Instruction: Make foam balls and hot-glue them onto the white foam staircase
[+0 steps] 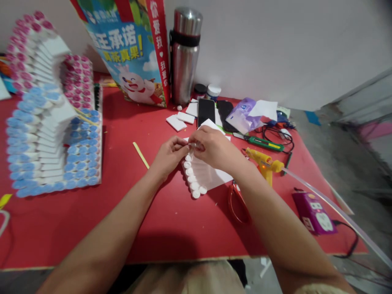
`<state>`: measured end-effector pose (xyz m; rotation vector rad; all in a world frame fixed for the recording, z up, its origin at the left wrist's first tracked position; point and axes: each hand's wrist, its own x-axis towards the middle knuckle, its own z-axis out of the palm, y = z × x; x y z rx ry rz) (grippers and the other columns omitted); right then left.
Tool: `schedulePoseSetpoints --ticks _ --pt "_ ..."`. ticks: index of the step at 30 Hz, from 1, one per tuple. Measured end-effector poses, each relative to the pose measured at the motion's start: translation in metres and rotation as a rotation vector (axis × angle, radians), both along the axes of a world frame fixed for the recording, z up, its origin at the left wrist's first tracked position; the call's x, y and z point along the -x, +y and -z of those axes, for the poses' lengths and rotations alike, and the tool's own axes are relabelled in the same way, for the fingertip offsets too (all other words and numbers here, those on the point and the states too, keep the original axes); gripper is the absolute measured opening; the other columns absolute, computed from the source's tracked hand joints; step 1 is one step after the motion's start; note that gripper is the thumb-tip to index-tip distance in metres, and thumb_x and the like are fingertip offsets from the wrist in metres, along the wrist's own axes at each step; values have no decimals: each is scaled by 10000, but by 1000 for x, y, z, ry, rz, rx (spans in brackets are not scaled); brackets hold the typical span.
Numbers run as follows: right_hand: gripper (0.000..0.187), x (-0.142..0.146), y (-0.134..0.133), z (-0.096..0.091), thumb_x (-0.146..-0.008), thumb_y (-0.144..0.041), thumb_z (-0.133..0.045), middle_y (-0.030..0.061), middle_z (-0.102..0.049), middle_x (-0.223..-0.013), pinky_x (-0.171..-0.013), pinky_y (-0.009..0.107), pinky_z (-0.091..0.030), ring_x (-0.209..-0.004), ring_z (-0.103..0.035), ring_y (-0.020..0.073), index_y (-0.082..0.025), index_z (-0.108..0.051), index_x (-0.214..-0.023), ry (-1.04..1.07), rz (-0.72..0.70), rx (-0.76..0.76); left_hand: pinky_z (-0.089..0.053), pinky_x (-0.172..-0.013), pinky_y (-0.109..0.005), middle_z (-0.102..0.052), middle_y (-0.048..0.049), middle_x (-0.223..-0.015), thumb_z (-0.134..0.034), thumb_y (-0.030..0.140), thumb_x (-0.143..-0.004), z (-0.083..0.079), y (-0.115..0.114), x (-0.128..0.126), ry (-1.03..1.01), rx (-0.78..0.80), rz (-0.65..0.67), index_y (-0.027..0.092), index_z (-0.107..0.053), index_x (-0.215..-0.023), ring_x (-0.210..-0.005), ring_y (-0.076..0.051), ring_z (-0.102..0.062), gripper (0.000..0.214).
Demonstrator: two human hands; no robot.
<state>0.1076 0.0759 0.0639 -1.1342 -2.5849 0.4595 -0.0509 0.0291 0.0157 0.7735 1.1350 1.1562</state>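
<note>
On the table lies a white sheet or board [218, 179] with several small white rolls [191, 178] in a curved line along its left edge. My right hand [212, 147] is over the top end of that line, thumb and fingers pinched on a small white piece [192, 145] that is mostly covered. From the other side my left hand [172, 156] meets it at the same spot, its fingers closed together; whatever lies between them is hidden. The upper part of the white line is partly behind my fingers.
Left stands a large blue, pink and white structure [45, 134]. A printed bag [134, 61] and steel flask [186, 57] stand behind. Right of my hands are a green cutter [265, 143], yellow glue gun [263, 163], red-handled tool [237, 204] and purple box [314, 212].
</note>
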Motion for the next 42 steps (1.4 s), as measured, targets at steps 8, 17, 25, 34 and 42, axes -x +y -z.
schedulePoseSetpoints --ticks 8,17,25,34,42 --pt "205 -1 1 -1 -828 -65 -564 78 -560 -863 -738 295 -385 -796 -521 197 -123 -701 -969 -36 -23 -36 -376 -527 -227 -671 5 -743 -803 221 -662 2 -1 3 -15 -38 51 165 -589 -907 -560 -88 -566 331" --pt "207 -6 -7 -10 -884 -93 -559 121 -644 -1006 -781 315 -429 -846 -584 207 -133 -691 -1037 -1 -14 -17 -403 -546 -225 -662 4 -758 -817 249 -653 0 -1 3 -9 -15 45 173 -599 -924 -578 -94 -566 357" --pt "174 -45 -54 -25 -915 -134 -560 71 -718 -901 -679 300 -437 -718 -635 179 -161 -670 -1047 184 295 8 -344 -444 -197 -593 37 -674 -727 350 -811 9 2 2 16 -38 14 189 -613 -1042 -492 -87 -514 303" --pt "89 -41 -83 6 -936 -234 -558 -30 -603 -604 -591 280 -357 -556 -563 168 -206 -614 -999 115 382 338 -406 -500 -217 -635 18 -751 -742 329 -820 9 0 3 38 -45 9 186 -597 -1111 -541 -92 -537 355" --pt "88 -32 -88 12 -925 -181 -564 -26 -612 -614 -613 279 -380 -562 -558 166 -201 -613 -995 171 367 321 -395 -534 -243 -643 17 -738 -783 322 -773 4 0 7 97 -65 -8 179 -613 -1126 -535 -97 -524 417"
